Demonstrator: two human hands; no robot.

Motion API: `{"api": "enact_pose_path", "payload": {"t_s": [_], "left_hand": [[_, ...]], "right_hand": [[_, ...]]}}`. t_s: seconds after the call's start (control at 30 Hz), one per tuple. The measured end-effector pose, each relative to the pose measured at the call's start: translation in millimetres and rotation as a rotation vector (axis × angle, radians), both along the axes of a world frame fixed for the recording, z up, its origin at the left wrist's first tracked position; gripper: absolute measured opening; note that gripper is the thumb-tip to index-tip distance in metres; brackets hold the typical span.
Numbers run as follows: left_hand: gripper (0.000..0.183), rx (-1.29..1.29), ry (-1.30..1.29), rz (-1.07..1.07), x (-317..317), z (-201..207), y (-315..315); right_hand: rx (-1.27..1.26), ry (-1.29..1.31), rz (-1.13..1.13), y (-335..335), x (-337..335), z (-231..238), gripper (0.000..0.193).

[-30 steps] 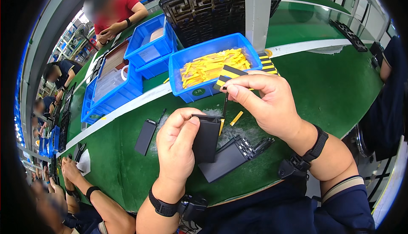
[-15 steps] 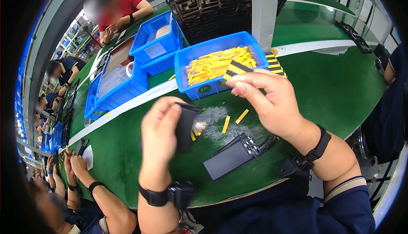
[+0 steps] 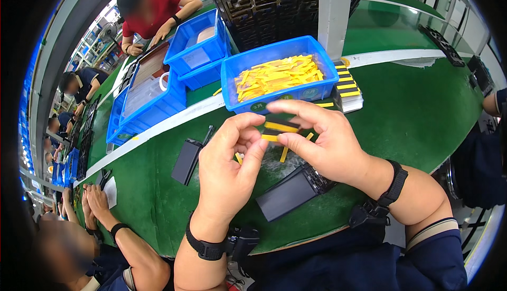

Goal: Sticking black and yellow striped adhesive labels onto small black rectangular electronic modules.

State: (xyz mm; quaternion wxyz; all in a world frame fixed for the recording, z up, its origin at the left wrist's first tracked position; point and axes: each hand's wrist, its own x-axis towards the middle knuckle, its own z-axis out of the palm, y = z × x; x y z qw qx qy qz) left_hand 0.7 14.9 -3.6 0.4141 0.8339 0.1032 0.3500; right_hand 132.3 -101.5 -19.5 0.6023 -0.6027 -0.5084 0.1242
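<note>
A small black-and-yellow striped sheet [image 3: 281,127] is held up over the table, somewhat blurred. My right hand [image 3: 327,140] pinches its right side between thumb and fingers. At its left edge is my left hand [image 3: 227,156], fingers curled and thumb tip against the lower yellow stripe; how firm its hold is stays partly hidden. Below lies a dark flat rectangular device [image 3: 288,196] with small parts along its far end. A second dark rectangular device [image 3: 186,161] rests to the left of my left hand. Loose yellow strips [image 3: 284,154] lie between my hands.
A blue bin [image 3: 232,109] full of yellow strips stands just beyond my hands. To its right is a stack of striped sheets [image 3: 348,87]. More blue bins [image 3: 193,58] stand at the far left, near a person in red. Another person's hands [image 3: 96,204] work at left.
My left hand has put the dark device down on the left and moved right to the striped sheet. My right hand has brought that sheet down and nearer, in front of the bin.
</note>
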Motion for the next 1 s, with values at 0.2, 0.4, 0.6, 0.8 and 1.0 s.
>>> {"api": "enact_pose_path", "payload": {"t_s": [0.2,0.4,0.6,0.8,1.0], "left_hand": [[0.016,-0.661,0.193,-0.091,-4.6,3.3,17.0],[0.027,0.53,0.439,0.289,-2.2,-12.3,21.5],[0.04,0.423,0.549,-0.22,-1.4,2.0,-35.1],[0.031,0.01,0.536,-0.245,-3.4,6.5,-22.2],[0.02,-0.251,0.501,-0.311,-3.2,9.4,-20.3]], "right_hand": [[0.118,-0.006,-0.16,-2.1,7.8,11.3,0.012],[0.029,0.083,-0.155,-5.1,14.3,15.0,0.015],[0.096,-0.142,-0.155,-3.9,11.1,12.7,0.015],[0.021,-0.036,-0.087,-9.2,4.1,19.4,0.016],[0.01,-0.033,-0.108,-12.6,0.8,21.9,0.014]]}}
